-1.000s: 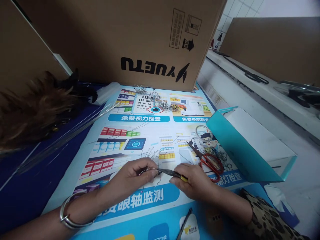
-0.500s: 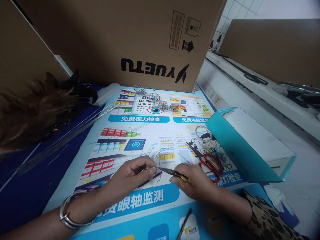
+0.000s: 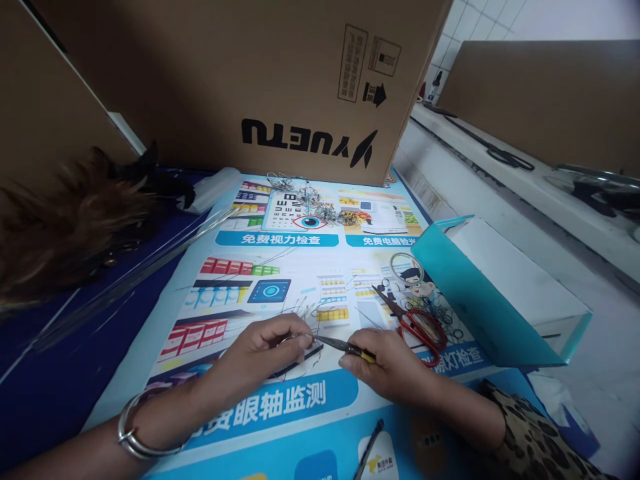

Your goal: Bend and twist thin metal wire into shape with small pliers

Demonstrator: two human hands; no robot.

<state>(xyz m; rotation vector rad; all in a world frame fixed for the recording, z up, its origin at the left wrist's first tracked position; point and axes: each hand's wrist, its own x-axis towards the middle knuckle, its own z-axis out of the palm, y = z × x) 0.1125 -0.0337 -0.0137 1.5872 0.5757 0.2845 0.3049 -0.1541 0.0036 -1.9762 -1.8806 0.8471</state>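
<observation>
Near the middle of the printed sheet, my left hand (image 3: 273, 347) pinches a thin wire piece (image 3: 295, 339) between thumb and fingers; much of the piece is hidden by the fingers. My right hand (image 3: 383, 360) is wrapped round the handles of pliers (image 3: 340, 344) with dark jaws and a yellow-and-black grip. The pliers' tip points left and meets the wire piece at my left fingertips. Loose thin wires (image 3: 305, 308) lie just beyond my left hand. Red-handled scissors (image 3: 423, 333) rest partly open beyond my right hand, beside a heap of small wire rings (image 3: 445, 313).
A teal open box (image 3: 465, 303) stands at the right. Tangled wire bundles (image 3: 325, 212) lie farther back, before a large cardboard box (image 3: 225, 80). Brown feathers (image 3: 65, 220) and long wires (image 3: 150, 273) are at the left. A dark slim tool (image 3: 370, 447) lies at the front edge.
</observation>
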